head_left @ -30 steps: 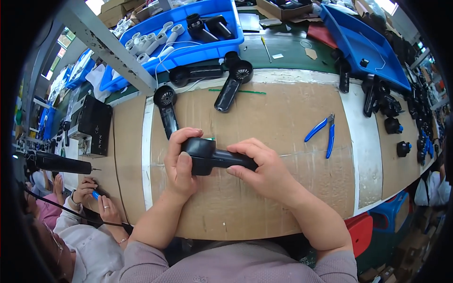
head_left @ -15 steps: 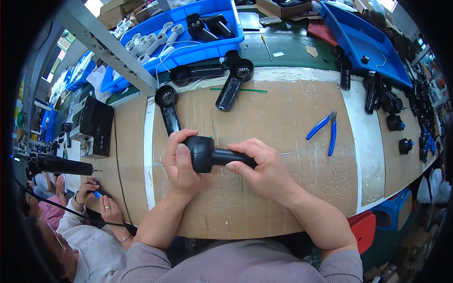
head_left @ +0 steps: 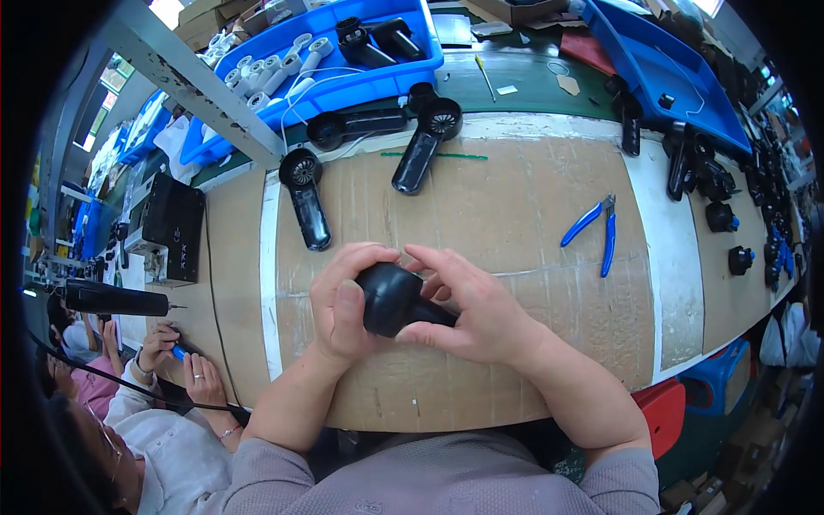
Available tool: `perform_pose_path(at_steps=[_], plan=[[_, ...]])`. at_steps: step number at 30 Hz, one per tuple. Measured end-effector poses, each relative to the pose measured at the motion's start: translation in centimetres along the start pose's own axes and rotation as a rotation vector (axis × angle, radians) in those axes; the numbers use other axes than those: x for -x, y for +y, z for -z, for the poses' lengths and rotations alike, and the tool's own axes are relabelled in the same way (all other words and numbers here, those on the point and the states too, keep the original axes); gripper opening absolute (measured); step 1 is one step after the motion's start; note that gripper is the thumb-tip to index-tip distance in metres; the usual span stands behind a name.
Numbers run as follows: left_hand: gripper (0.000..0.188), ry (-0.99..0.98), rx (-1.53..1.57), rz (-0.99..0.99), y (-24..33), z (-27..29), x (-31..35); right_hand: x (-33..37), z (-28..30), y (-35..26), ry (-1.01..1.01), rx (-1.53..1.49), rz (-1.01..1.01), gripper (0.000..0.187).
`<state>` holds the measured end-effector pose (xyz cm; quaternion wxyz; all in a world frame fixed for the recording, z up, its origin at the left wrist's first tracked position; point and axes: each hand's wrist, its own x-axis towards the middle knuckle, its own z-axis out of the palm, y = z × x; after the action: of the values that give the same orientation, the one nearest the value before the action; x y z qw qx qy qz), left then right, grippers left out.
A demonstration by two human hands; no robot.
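Note:
Over the brown cardboard tabletop I hold a black hair-dryer-like housing with a bulbous round head and a handle. My left hand is wrapped round the head, its thumb on the near side. My right hand grips the handle close to the head, thumb below and fingers above, hiding much of it. Beyond my left hand lies a similar black housing with a vented round end. Another vented housing rests farther off, and a third black one lies sideways beside it.
Blue-handled cutters lie at right. A blue bin with white and black parts stands at the back, another blue tray back right. A screwdriver-like tool hangs at left, near a co-worker's hands. Black parts line the right side.
The housing has turned and tilted in my hands, its head now facing more toward me. My right hand has shifted up along the handle toward the head, its fingers nearing my left hand.

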<state>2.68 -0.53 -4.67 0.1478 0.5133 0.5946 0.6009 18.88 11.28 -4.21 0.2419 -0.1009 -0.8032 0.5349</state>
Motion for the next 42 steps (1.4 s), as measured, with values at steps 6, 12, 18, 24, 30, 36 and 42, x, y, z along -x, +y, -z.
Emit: perform_pose_path(at_steps=[6, 12, 18, 24, 30, 36, 42], plan=[[0.052, -0.048, -0.005, -0.091, 0.5, -0.7, 0.4, 0.2, 0.0, -0.7, -0.093, -0.12, -0.141, 0.08], [0.049, -0.001, -0.079, -0.048, 0.6, -0.9, 0.5, -0.1, -0.1, 0.1, -0.2, -0.13, -0.303, 0.088], [0.046, -0.098, 0.001, -0.105, 1.4, -1.3, 0.0, -0.2, 0.6, 0.9, -0.254, -0.617, -0.346, 0.085], [0.043, -0.156, 0.023, -0.16, 1.5, -1.5, 0.2, -0.5, 2.1, 0.2, -0.311, -0.893, -0.506, 0.078], [0.041, -0.125, 0.017, -0.141, 1.2, -2.0, 0.6, -0.8, 2.2, -0.6, -0.328, -0.783, -0.523, 0.076], [0.04, -0.113, 0.026, -0.115, 1.4, -1.7, -0.5, -0.3, 0.9, 0.6, -0.157, -0.768, -0.431, 0.072], [0.041, 0.016, -0.043, -0.056, 0.2, -1.1, -0.5, -0.2, 0.9, -0.1, -0.051, -0.526, -0.437, 0.061]])
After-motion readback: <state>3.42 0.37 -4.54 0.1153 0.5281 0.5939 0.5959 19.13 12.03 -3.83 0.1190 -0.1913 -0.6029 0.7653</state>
